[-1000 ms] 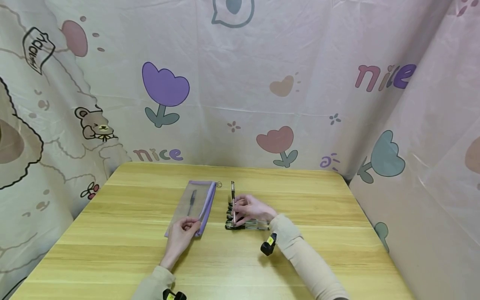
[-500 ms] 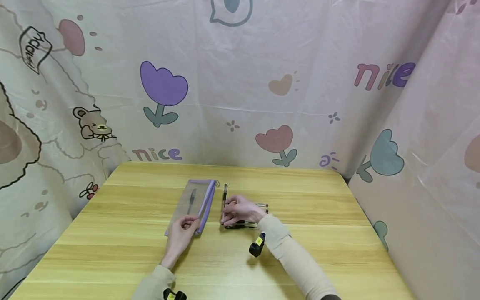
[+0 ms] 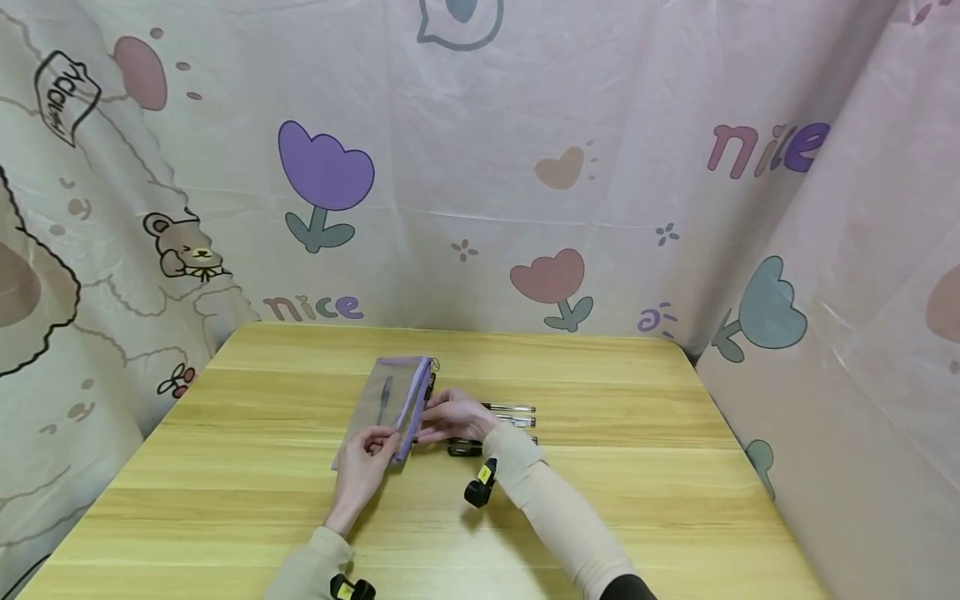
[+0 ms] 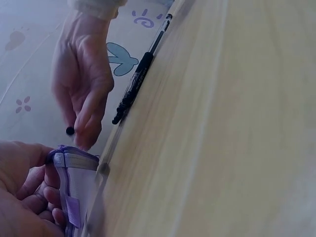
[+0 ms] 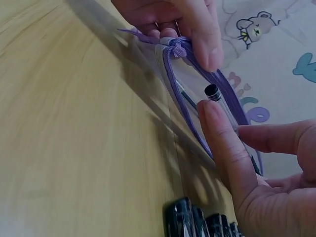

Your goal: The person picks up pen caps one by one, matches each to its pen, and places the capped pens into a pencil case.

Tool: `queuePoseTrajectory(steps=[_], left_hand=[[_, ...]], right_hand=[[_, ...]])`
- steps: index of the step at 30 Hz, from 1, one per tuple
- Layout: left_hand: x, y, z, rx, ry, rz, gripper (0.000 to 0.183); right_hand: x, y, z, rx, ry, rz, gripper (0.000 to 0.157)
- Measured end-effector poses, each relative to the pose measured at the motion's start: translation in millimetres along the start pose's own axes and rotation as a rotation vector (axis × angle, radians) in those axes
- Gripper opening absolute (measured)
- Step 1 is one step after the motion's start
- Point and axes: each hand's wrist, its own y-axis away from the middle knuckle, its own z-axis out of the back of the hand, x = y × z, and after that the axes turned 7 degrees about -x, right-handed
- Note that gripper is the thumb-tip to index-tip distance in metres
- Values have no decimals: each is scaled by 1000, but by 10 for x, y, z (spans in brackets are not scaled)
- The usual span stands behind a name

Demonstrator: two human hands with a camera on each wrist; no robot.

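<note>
A mesh pencil pouch [image 3: 367, 400] with purple trim lies on the table, one pen [image 3: 386, 396] showing through it. My left hand [image 3: 362, 462] pinches the near end of its zip edge; in the right wrist view the purple zip edges [image 5: 175, 81] stand apart. Between thumb and fingers my right hand [image 3: 452, 415] holds another pen [image 5: 226, 109], right at the pouch's opening and roughly along it. The dark end of that pen points toward my left hand. Part of its length is hidden behind my right fingers.
Several black-and-clear pens [image 3: 513, 408] lie in a row under and beside my right wrist. Their black ends [image 5: 178, 217] appear low in the right wrist view. A patterned curtain [image 3: 450, 167] hangs behind the wooden table [image 3: 225, 467].
My right hand has moved left with the pen, away from the row and up to the pouch's opening. My left hand stays at the pouch's edge.
</note>
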Motion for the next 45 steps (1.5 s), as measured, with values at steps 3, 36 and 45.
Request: queuePoseTrajectory(steps=[3, 36, 45], left_hand=[[11, -10, -3, -6, -3, -6, 16], [40, -11, -61, 0, 31, -1, 13], [74, -29, -61, 14, 5, 9, 13]], right_hand=[[4, -60, -59, -7, -3, -7, 14], [-227, 479, 268, 45, 207, 312, 40], [-397, 949, 763, -44, 568, 581, 36]])
